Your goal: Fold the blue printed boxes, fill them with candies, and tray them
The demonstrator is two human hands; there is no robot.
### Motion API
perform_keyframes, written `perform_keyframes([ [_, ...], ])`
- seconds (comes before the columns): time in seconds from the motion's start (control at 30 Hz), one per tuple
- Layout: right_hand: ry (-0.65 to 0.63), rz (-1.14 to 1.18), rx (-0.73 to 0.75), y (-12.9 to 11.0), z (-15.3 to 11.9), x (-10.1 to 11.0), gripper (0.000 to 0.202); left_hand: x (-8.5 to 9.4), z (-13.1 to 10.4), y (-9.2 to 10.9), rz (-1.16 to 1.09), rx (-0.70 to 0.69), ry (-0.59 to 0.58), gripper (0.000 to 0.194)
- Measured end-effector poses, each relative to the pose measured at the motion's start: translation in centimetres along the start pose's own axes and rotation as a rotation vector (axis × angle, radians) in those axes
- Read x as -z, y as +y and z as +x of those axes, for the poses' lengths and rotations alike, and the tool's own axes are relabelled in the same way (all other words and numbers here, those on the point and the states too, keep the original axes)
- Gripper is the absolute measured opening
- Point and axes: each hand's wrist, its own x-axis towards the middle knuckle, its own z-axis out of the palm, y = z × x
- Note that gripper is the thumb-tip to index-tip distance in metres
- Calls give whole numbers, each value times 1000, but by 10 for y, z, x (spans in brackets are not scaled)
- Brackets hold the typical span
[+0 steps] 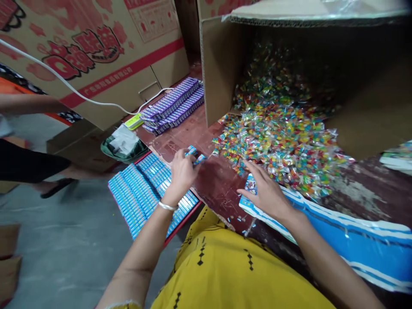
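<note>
Multicoloured clear-wrapped candy heap, right: crinkled plastic film, glossy.
Large open brown carton, far right: corrugated cardboard, matt.
Flat light-blue boxes, left: printed card, smooth, faint sheen.
Dark-red tabletop, centre: scuffed, scratched, dull.
Curved silver bangle, near left: polished metal.
Yellow black-patterned garment, near: matt woven cloth.

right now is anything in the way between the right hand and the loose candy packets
Nothing visible is: the right hand is open beside the near edge of the candy packets. The carton's left flap stands farther off, outside that short path.
</note>
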Motion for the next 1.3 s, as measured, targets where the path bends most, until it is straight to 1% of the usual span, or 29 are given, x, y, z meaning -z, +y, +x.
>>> perform_keyframes([
  [0.1,15,-16,-49,9,-7,1,75,-3,21,-14,198,6,-52,22],
  [0.17,12,-23,-74,15,-13,3,72,-9,29,-17,257,38,-103,22],
  [0.27,20,-43,-126,23,-20,10,67,-17,32,-20,273,99,-147,24],
  [0.37,38,-76,-183,32,-24,18,62,-20,33,-25,210,135,-135,32],
  [0.4,42,-89,-199,35,-25,21,60,-20,32,-26,187,143,-114,36],
  [0.47,47,-122,-236,41,-24,25,50,-19,29,-23,143,136,-22,44],
  [0.53,30,-174,-275,45,-22,26,35,-21,19,-11,59,56,87,51],
  [0.57,16,-208,-293,47,-20,25,29,-23,11,-1,-14,-17,113,54],
  [0.6,0,-244,-306,48,-17,23,26,-25,2,11,-107,-88,103,55],
  [0.63,-18,-280,-311,49,-15,20,26,-29,-10,24,-197,-170,20,56],
  [0.7,-45,-348,-309,50,-9,13,27,-40,-33,53,-315,-276,-131,64],
  [0.73,-52,-375,-305,51,-6,9,27,-46,-43,66,-345,-312,-185,66],
  [0.8,-56,-412,-296,53,-2,2,26,-58,-58,85,-369,-358,-226,69],
  [0.83,-54,-418,-290,54,-1,0,25,-62,-62,91,-368,-361,-231,69],
  [0.9,-41,-405,-268,54,0,-1,23,-69,-65,96,-355,-345,-233,71],
  [1.03,66,-293,-212,51,-1,6,16,-69,-63,95,-365,-323,-245,76],
  [1.1,118,-159,-242,47,-2,9,13,-66,-64,96,-398,-322,-265,77],
  [1.2,170,201,-382,41,-2,8,13,-60,-69,103,-508,-272,-327,81],
  [1.3,224,565,-553,31,-2,4,18,-52,-70,112,-657,-164,-382,86],
])
